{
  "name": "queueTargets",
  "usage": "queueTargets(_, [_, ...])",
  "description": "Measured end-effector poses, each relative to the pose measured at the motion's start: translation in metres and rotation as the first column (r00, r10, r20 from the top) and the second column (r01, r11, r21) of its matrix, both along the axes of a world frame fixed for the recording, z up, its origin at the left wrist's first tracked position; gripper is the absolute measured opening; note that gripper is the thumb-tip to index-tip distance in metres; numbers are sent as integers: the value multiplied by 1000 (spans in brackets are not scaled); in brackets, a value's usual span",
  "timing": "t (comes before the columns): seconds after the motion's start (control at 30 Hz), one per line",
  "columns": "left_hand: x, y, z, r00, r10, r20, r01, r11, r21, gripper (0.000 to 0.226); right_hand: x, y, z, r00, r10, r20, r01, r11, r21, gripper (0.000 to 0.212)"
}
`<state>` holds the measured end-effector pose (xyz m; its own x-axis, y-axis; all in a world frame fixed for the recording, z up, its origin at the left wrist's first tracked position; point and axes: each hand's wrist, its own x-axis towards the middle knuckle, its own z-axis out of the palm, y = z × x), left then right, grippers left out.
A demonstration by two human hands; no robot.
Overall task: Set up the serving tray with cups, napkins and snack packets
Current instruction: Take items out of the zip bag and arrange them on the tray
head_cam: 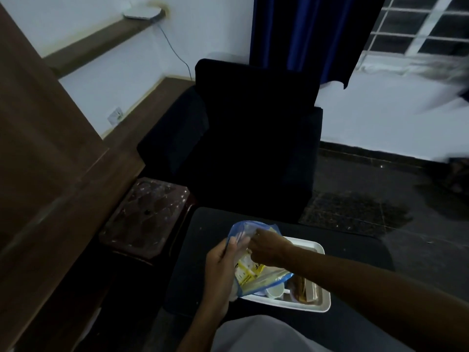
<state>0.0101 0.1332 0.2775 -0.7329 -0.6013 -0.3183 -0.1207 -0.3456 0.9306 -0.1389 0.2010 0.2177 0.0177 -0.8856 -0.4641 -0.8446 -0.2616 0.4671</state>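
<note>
A clear plastic bag with a blue zip edge (264, 282) holds yellow snack packets (247, 271) and hangs over the white serving tray (320, 248). My left hand (220, 260) grips the bag's left side near its mouth. My right hand (269, 246) reaches into the open mouth from the right, its fingertips hidden inside. In the tray, a white cup (275, 292) lies on its side and brown packets (303, 289) rest beside it. The tray sits on a dark low table (193, 250).
A black armchair (253, 138) stands just behind the table. A brown plastic stool (144, 217) is at the left, beside a wooden panel (50, 161). Dark floor and a mat (355, 212) lie to the right. My grey-clad knee (266, 336) is at the bottom.
</note>
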Motion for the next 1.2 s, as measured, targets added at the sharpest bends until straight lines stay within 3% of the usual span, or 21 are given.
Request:
queueTargets(0.13, [2, -7, -3, 1000, -12, 14, 12, 999, -35, 29, 10, -8, 4, 994, -109, 26, 110, 994, -12, 27])
queueTargets(0.27, [4, -9, -13, 998, -8, 63, 13, 997, -80, 26, 13, -11, 8, 994, -92, 55, 91, 996, 17, 23])
queueTargets(0.37, [1, -3, -19, 992, 8, 127, 7, 993, -119, 27, 7, -9, 20, 993, -20, 114, 16, 999, 36, 24])
queueTargets(0.5, [-2, 8, -25, 986, 55, 160, -30, 988, -151, 33, -3, 9, 51, 967, 204, 151, -205, 979, -13, 24])
queueTargets(0.6, [-4, 18, -24, 987, 67, 149, -48, 991, -126, 34, -4, 25, 73, 951, 248, 185, -249, 968, -19, 22])
queueTargets(0.83, [-14, 46, -19, 996, 38, 85, -35, 999, -41, 34, -7, 83, 124, 938, 152, 310, -111, 983, -148, 56])
queueTargets(1.0, [-23, 71, -25, 986, 65, 153, -57, 997, -60, 27, -19, 150, 142, 855, -47, 517, 235, 924, -303, 43])
queueTargets(1.03, [-24, 77, -25, 984, 87, 157, -78, 995, -63, 26, -25, 169, 142, 806, -91, 585, 332, 888, -319, 43])
queueTargets(1.1, [-26, 88, -25, 979, 133, 152, -121, 989, -83, 23, -37, 212, 138, 595, -144, 791, 580, 758, -299, 41])
queueTargets(1.2, [-29, 108, -24, 975, 156, 158, -143, 986, -87, 25, -52, 273, 115, 101, -57, 993, 925, 374, -73, 32])
